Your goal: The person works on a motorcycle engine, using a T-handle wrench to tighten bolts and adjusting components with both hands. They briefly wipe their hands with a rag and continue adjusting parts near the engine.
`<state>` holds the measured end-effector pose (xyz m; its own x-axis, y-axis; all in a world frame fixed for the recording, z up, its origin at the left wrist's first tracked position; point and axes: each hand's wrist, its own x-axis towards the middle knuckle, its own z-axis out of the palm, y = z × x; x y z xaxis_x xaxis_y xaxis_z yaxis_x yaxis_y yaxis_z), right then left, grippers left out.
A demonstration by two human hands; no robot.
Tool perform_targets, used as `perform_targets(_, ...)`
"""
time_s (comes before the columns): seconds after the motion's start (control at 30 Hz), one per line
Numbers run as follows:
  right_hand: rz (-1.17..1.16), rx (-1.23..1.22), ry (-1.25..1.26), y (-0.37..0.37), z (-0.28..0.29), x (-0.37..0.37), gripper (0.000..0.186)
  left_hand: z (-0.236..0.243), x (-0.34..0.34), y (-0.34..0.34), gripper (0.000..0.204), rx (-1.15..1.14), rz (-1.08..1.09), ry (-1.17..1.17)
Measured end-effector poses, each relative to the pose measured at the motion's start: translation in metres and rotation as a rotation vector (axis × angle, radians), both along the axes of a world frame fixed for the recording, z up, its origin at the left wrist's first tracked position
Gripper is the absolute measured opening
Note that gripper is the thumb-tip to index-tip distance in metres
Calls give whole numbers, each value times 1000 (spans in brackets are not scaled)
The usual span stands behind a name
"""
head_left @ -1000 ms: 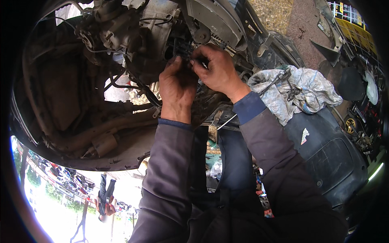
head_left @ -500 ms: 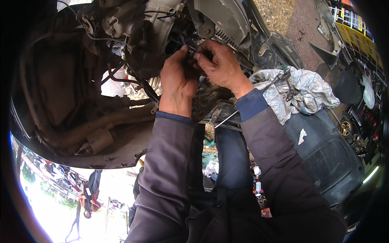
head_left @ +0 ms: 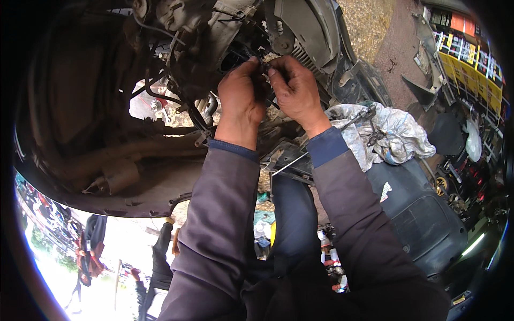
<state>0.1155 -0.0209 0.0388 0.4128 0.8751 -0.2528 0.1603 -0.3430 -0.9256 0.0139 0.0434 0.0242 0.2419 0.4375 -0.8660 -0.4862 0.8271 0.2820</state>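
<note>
My left hand (head_left: 239, 99) and my right hand (head_left: 297, 95) meet over the opened underside of a vehicle, among its mechanical parts. Both are closed, thumbs and fingertips pinching a small dark piece (head_left: 264, 66) that looks like part of a cable or connector; the fingers hide most of it. Just beyond the fingertips lies a dark recess with black cables. A pale grey metal housing (head_left: 211, 40) sits behind my left hand. To the far right of my right hand is a grey cover (head_left: 308, 24) with a ribbed edge.
Dark bodywork (head_left: 75, 176) curves across the left, with black hoses (head_left: 195, 115) hanging beside its opening. At right, a crumpled whitish sack (head_left: 404, 136) lies by a black plastic panel (head_left: 423, 216). Boxes in a yellow rack (head_left: 471, 77) stand far right. Another person (head_left: 158, 265) is at lower left.
The view has shifted slightly, so surroundings sit differently. My hands stay together, fingertips closer around the dark piece. A person's dark-clothed limbs now show more at lower left.
</note>
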Motion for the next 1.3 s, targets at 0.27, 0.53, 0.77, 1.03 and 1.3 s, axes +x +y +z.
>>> perform_targets(0.27,-9,-79,-17,3,5,1,14,-3,4,-3,11,44,-39,48)
perform_targets(0.53,16,-34,-10,0,-7,1,14,-3,10,-2,6,80,35,90)
perform_targets(0.77,-7,-20,-118,0,-5,-7,9,2,9,-3,10,93,102,95)
perform_targets(1.03,72,96,-463,2,5,-18,11,-11,4,-5,5,65,154,11)
perform_targets(1.3,181,150,-398,-3,17,-23,18,1,-11,-15,10,-45,250,-15)
